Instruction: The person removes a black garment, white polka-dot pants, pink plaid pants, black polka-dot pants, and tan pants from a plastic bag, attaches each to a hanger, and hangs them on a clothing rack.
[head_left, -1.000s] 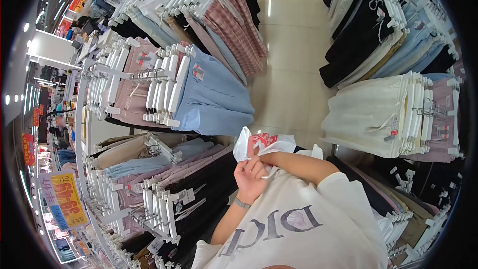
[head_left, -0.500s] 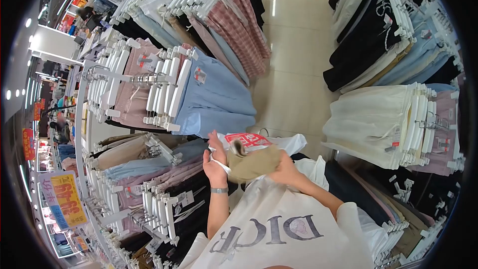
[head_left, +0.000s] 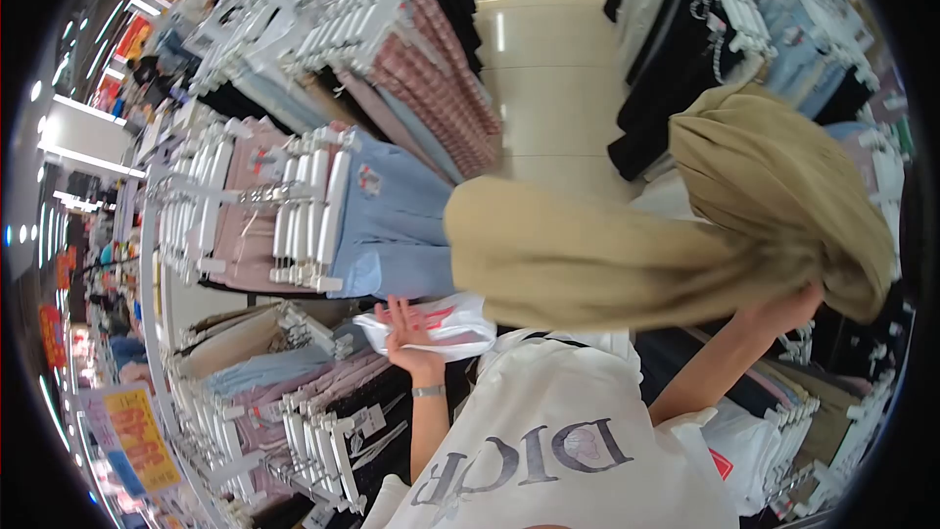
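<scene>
Khaki trousers [head_left: 587, 255] are spread in the air in front of my chest, one length stretching left and a bunched part rising at the right; they are blurred by motion. My right hand [head_left: 798, 306] is closed around the gathered cloth at their lower right, its fingers partly hidden by the fabric. My left hand [head_left: 409, 341] is raised beside the rack on the left, fingers apart. A white plastic bag [head_left: 465, 331] with red print lies against this hand, a strip of it crossing the palm.
Blue trousers [head_left: 387, 216] hang on the left rack beside pink ones [head_left: 257, 201]. Pink checked trousers [head_left: 441, 78] hang farther along. Black trousers [head_left: 681, 78] hang on the right rack. A tiled aisle floor [head_left: 548, 88] runs between. A yellow price sign [head_left: 140, 436] stands at lower left.
The khaki trousers, bunched between both hands before, are now flung open. My right hand has swung out to the right with them. My left hand has come off the cloth.
</scene>
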Motion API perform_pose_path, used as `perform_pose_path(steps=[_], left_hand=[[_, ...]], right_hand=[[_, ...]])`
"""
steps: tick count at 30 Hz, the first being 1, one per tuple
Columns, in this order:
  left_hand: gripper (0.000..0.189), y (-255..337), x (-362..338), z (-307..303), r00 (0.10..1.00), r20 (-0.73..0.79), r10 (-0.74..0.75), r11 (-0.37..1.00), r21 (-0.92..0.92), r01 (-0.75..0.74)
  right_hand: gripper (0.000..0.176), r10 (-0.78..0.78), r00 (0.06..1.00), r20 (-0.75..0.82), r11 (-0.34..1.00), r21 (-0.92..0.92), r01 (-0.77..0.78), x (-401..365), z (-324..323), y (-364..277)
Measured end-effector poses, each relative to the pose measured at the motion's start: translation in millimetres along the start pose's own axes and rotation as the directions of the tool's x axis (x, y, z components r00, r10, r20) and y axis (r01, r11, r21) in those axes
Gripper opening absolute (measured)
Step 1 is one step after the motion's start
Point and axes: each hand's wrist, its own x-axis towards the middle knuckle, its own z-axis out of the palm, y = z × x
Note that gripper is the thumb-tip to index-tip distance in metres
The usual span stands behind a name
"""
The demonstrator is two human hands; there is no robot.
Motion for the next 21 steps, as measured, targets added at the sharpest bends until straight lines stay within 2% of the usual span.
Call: perform_pose_path(steps=[1, 2, 3, 4, 6, 7, 10, 13, 14, 17, 18, 19, 21], left_hand=[[0.07, 9, -3, 16, 1.0, 0.021, 0.023, 0.996, 0.084, -0.025], [0.067, 15, -5, 30, 0.99, 0.113, 0.078, 0.99, 0.108, -0.091], [0.063, 19, -8, 45, 0.97, 0.204, 0.134, 0.979, 0.121, -0.161], [0.059, 24, -15, 61, 0.935, 0.319, 0.156, 0.972, 0.116, -0.202], [0.052, 42, -27, 96, 0.824, 0.526, 0.212, 0.951, 0.083, -0.298], [0.049, 52, -36, 117, 0.765, 0.603, 0.227, 0.951, 0.032, -0.307], [0.041, 73, -60, 170, 0.548, 0.801, 0.241, 0.948, -0.073, -0.311], [0.042, 70, -71, 207, 0.462, 0.871, 0.165, 0.97, -0.059, -0.235], [0.053, 67, -66, 209, 0.413, 0.903, 0.114, 0.962, 0.004, -0.274], [0.07, 60, -66, 240, 0.501, 0.865, 0.036, 0.928, 0.157, -0.338], [0.091, 52, -65, 248, 0.54, 0.842, 0.007, 0.92, 0.206, -0.332], [0.097, 51, -62, 249, 0.532, 0.834, -0.147, 0.952, 0.265, -0.152], [0.11, 45, -52, 248, 0.428, 0.795, -0.429, 0.903, 0.374, 0.21]], right_hand=[[0.062, -0.077, 0.997, -0.031, 0.988, -0.135, 0.072, -2, 7, 2], [0.07, -0.166, 0.986, -0.02, 0.915, -0.377, 0.147, -3, 13, 9], [0.078, -0.245, 0.97, 0.008, 0.779, -0.593, 0.202, -5, 14, 17], [0.083, -0.196, 0.964, 0.181, 0.566, -0.782, 0.262, -8, 8, 19], [0.081, -0.084, 0.937, 0.338, 0.569, -0.756, 0.324, -25, 38, 33], [0.074, -0.077, 0.931, 0.356, 0.783, -0.557, 0.278, -37, 68, 45], [0.048, 0.189, 0.839, 0.511, 0.916, -0.399, 0.036, -25, 66, 54], [0.051, 0.343, 0.859, 0.381, 0.855, -0.504, -0.119, -34, 77, 60], [0.051, 0.344, 0.828, 0.444, 0.882, -0.456, -0.122, -38, 82, 62], [0.053, 0.443, 0.699, 0.561, 0.897, -0.274, -0.348, -42, 82, 62], [0.054, 0.448, 0.663, 0.6, 0.888, -0.215, -0.406, -45, 85, 61], [0.053, 0.479, 0.601, 0.64, 0.857, -0.192, -0.479, -45, 87, 61], [0.052, 0.515, 0.464, 0.72, 0.776, -0.163, -0.609, -43, 91, 62]])
